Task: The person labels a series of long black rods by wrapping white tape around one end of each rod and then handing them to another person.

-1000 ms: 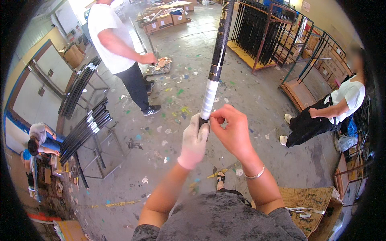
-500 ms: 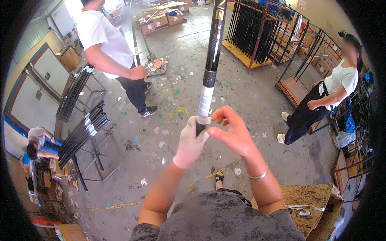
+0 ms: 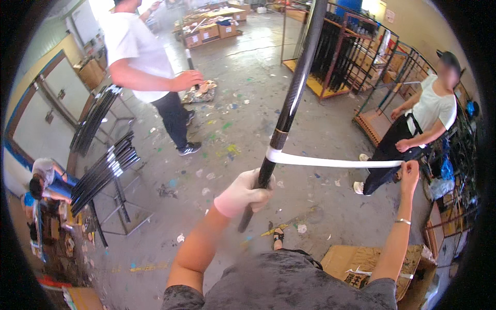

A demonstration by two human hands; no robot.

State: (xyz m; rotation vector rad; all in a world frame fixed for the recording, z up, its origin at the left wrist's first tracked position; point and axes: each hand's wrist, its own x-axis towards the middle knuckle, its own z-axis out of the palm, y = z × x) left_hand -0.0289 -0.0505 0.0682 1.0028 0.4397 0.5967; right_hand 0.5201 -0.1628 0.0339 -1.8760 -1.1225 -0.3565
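My left hand (image 3: 244,194), in a thin white glove, is wrapped round the lower part of a glossy black rod (image 3: 293,101). The rod tilts up and to the right, past the upper edge of the view, and its lower end sticks out below my fist. Just above that hand, white tape (image 3: 336,163) clings round the rod. From there the tape runs taut to the right as a long flat strip. Bare but for a bracelet at the wrist, my right hand (image 3: 409,175) is out at the far right, pinching the strip's end.
Left of me, bundles of black rods (image 3: 106,173) lie on metal stands. A person in white (image 3: 139,57) stands ahead, another person (image 3: 431,111) at right, and a third bends at far left. A cardboard box (image 3: 356,258) is near my right arm; wheeled racks (image 3: 330,88) stand behind.
My right hand has moved from beside the rod far out to the right, drawing the tape off into a strip. The wrapped white band is smaller, and the rod leans more to the right.
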